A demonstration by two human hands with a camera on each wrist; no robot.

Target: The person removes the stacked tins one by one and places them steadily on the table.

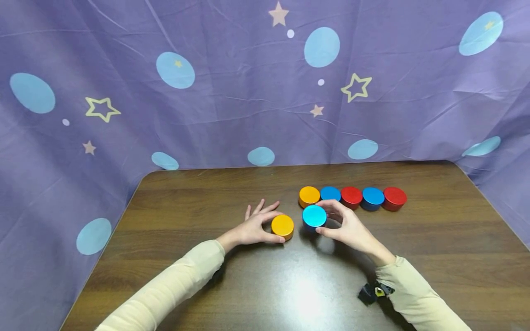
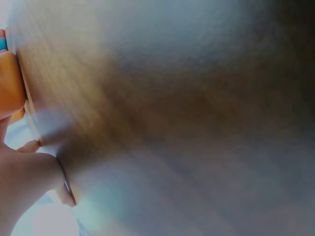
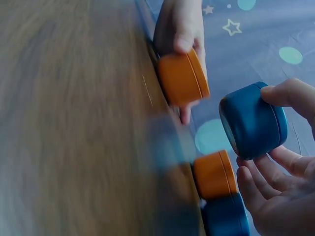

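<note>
Near the middle of the table my left hand [image 1: 254, 229] grips an orange round tin [image 1: 283, 226] between thumb and index finger, its other fingers spread. That tin appears to stand on the wood. My right hand [image 1: 348, 226] pinches a blue round tin [image 1: 314, 216] by its sides. In the right wrist view this blue tin [image 3: 253, 122] is tilted and held off the table. Behind it, a second orange tin [image 1: 309, 196] begins a row of tins. In the left wrist view only part of the orange tin [image 2: 11, 81] and the left hand [image 2: 29, 182] show at the edge.
The row continues rightward with a blue tin [image 1: 331, 193], a red tin [image 1: 351, 197], another blue tin [image 1: 373, 198] and another red tin [image 1: 394, 198]. A wooden table [image 1: 186, 197] carries everything. Behind its back edge hangs a purple patterned cloth [image 1: 232, 92].
</note>
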